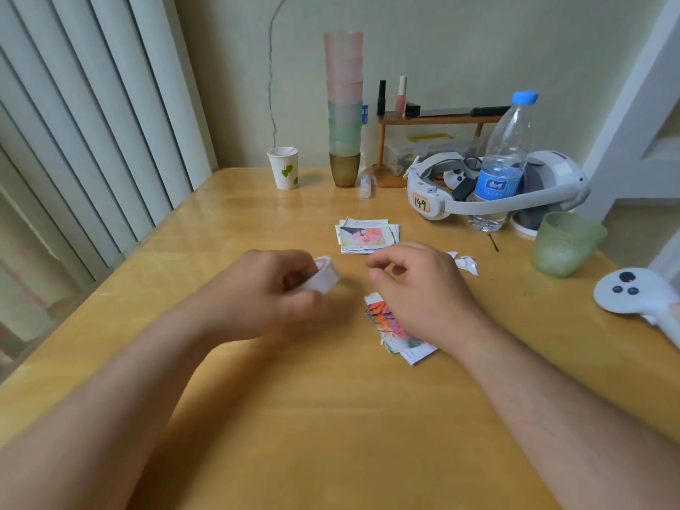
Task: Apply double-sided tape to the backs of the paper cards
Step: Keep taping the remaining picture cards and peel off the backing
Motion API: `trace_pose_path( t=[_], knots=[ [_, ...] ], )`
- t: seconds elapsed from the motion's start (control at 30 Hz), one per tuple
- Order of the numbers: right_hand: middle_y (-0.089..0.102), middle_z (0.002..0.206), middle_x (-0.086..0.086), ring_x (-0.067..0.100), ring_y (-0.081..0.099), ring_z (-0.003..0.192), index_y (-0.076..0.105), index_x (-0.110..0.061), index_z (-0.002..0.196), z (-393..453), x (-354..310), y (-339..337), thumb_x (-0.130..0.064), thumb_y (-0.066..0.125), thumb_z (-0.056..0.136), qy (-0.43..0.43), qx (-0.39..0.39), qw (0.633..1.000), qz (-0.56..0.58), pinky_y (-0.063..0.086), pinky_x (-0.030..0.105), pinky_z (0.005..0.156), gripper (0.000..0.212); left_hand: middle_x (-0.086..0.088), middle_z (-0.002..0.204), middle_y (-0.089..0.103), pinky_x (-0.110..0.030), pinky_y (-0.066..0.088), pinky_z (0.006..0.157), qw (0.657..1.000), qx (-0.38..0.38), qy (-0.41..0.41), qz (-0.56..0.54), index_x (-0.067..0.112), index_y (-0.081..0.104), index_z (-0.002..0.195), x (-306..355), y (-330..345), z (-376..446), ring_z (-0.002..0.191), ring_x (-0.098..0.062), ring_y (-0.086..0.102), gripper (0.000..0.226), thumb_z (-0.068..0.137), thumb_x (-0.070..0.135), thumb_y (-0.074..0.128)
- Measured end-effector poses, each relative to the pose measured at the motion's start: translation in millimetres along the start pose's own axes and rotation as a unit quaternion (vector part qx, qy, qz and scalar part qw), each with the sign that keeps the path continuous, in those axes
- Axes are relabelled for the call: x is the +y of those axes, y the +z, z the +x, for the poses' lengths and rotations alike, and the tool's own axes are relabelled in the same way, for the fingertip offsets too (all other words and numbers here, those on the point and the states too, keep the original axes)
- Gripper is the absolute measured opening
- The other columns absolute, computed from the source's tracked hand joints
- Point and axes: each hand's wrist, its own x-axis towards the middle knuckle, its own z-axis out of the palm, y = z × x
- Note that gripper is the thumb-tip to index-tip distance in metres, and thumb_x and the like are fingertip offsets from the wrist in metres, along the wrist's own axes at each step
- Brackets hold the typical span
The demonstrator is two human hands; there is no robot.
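Left of frame centre, the left hand (pixel 272 288) gripped the white tape roll (pixel 324 276) above the table (pixel 331 417). At centre, the right hand (pixel 415 288) hovered with fingers curled, thumb and forefinger pinched; contents indiscernible. Beneath it lay several cards (pixel 390 325); a card stack (pixel 366 235) sat further up the frame.

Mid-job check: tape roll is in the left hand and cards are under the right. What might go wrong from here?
1. The near cards lie printed side up under the right hand, so tape may land on the fronts unless they are flipped.
2. The torn white scraps beside that hand could stick to fresh tape.
3. The left hand grips the tape roll above the table; any free end isn't visible, so it could fold on itself.
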Motion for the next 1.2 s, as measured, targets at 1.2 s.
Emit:
trace_pose_path(
  t=[1.2],
  knots=[
    [0.067, 0.09, -0.01, 0.01, 0.065, 0.088, 0.076, -0.019, 0.083, -7, -17, -3, -0.008, 0.079, 0.083, -0.125, 0.056, 0.986, 0.09, 0.052, 0.023, 0.073, 0.012, -0.001, 0.07, 0.061, -0.027, 0.036, 0.054, 0.975, 0.183, 0.128, -0.013, 0.013, 0.044, 0.092, 20, 51, 0, 0.061, -0.015, 0.046, 0.025, 0.101, 0.025, 0.064]
  ],
)
